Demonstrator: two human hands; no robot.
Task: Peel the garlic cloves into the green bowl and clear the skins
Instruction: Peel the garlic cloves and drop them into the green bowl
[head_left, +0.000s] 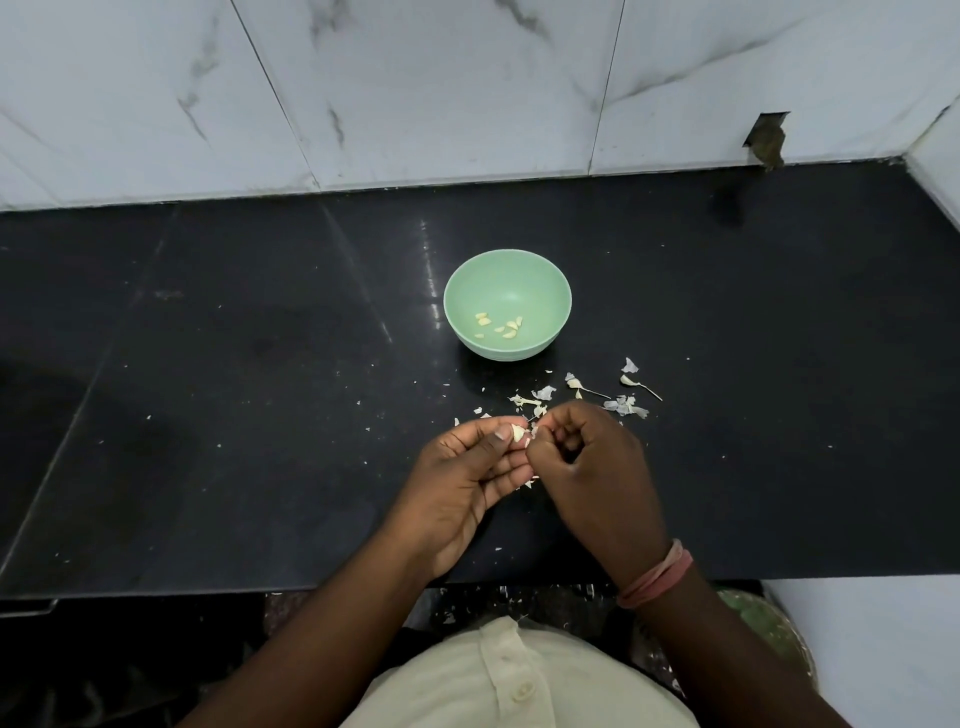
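Observation:
A green bowl (545, 291) stands on the black counter with several peeled garlic cloves (501, 327) in its bottom. Nearer to me, my left hand (467, 483) pinches a pale garlic clove (518, 432) between thumb and fingers. My right hand (587, 462) meets it from the right, fingers curled, pinching at the skin on the clove's tip. Loose garlic skins (626, 405) and stalk bits lie scattered between my hands and the bowl, mostly to the right.
The black counter (260, 389) runs left to right, backed by a white marble wall (415, 93). A small hole (766, 140) shows in the wall at the back right. The counter's front edge lies just under my wrists.

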